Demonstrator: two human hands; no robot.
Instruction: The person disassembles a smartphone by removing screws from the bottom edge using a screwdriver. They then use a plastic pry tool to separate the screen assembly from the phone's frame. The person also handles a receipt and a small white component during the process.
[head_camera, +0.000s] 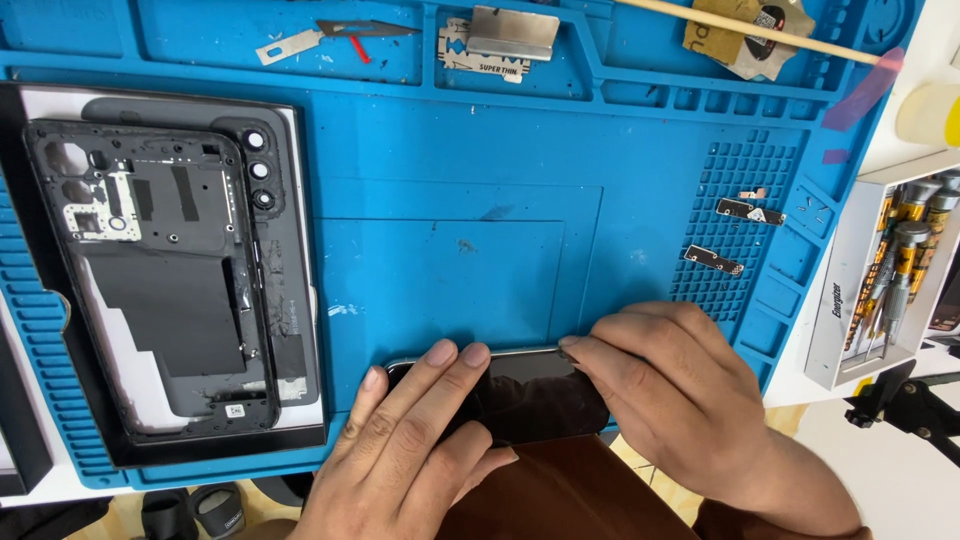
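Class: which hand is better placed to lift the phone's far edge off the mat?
Probably the right hand: its fingertips already sit at the phone's far edge. The left hand lies flat on the glass.

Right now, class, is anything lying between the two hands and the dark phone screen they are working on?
Nothing visible. The left hand rests flat on the phone screen, and the right hand grips its far right edge. The small metal plates lie farther back on the blue mat, apart from both hands.
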